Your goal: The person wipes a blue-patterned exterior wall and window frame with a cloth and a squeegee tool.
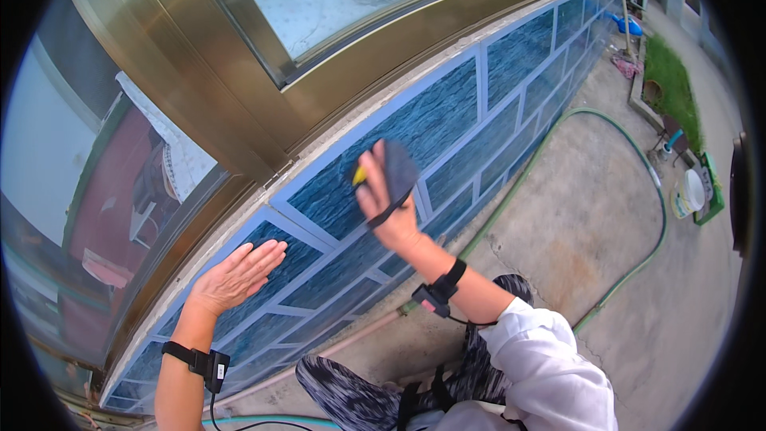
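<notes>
My right hand [389, 203] holds a dark grey cleaning pad [400, 172], with a black strap across the hand and a small yellow part showing between the fingers. The pad is slightly blurred and lies over the blue stone-patterned wall tiles [437, 102]; whether it touches them I cannot tell. Lower left, my left hand [239, 272] holds nothing. Its fingers are extended together, palm towards the tiles, just below the window's ledge.
A bronze metal window frame [383, 42] rises above the tiles. A green hose [663, 221] loops over the concrete ground [574, 215]. To the right stand a white bucket [688, 193] and a grass strip [667, 84]. A pole leans on the wall beside a blue object [627, 25].
</notes>
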Tool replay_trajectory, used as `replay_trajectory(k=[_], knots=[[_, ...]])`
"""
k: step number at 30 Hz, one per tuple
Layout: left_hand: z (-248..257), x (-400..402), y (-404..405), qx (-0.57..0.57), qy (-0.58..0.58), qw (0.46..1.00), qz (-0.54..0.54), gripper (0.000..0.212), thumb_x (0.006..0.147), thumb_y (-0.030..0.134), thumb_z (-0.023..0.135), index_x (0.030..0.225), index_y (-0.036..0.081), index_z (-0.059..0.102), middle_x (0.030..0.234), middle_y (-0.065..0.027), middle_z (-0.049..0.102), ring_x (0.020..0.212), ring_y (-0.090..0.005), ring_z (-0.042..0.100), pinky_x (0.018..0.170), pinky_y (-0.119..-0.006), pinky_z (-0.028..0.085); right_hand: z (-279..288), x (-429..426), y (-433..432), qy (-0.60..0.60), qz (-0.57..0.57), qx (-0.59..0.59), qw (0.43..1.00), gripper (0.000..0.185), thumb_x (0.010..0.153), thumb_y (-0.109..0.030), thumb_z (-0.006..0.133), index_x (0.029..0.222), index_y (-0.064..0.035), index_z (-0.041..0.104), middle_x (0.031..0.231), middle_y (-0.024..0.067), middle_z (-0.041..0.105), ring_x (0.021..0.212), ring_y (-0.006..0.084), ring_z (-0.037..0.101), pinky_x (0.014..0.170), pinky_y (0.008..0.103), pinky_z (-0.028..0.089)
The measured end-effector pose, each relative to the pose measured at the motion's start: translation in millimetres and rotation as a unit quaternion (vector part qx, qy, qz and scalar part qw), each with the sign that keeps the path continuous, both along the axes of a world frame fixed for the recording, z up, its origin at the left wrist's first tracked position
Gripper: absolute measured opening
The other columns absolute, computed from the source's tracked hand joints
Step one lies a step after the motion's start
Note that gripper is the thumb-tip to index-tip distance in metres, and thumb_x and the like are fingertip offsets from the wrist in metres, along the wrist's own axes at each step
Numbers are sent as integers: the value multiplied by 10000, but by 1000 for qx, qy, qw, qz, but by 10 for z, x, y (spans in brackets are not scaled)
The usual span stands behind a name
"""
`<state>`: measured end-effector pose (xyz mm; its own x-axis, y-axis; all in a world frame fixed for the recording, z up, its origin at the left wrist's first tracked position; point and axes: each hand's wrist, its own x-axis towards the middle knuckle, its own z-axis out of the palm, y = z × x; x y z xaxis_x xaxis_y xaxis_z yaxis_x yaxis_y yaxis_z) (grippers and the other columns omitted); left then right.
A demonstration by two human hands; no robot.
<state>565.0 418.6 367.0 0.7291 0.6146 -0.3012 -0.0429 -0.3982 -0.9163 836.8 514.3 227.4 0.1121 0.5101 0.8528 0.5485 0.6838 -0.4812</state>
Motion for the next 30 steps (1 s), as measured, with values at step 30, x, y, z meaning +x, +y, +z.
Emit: replay_trajectory(k=[30], knots=[[-20,26,37,-16,-35,999,-20,636,910,441,403,1454,153,243,1530,35,168,1403,-127,161,1159,-340,110,-1377,1101,1106,392,-145,-346,840,599,935,-286,374,1427,12,208,1471,239,227,1366,346,228,1114,362,196]])
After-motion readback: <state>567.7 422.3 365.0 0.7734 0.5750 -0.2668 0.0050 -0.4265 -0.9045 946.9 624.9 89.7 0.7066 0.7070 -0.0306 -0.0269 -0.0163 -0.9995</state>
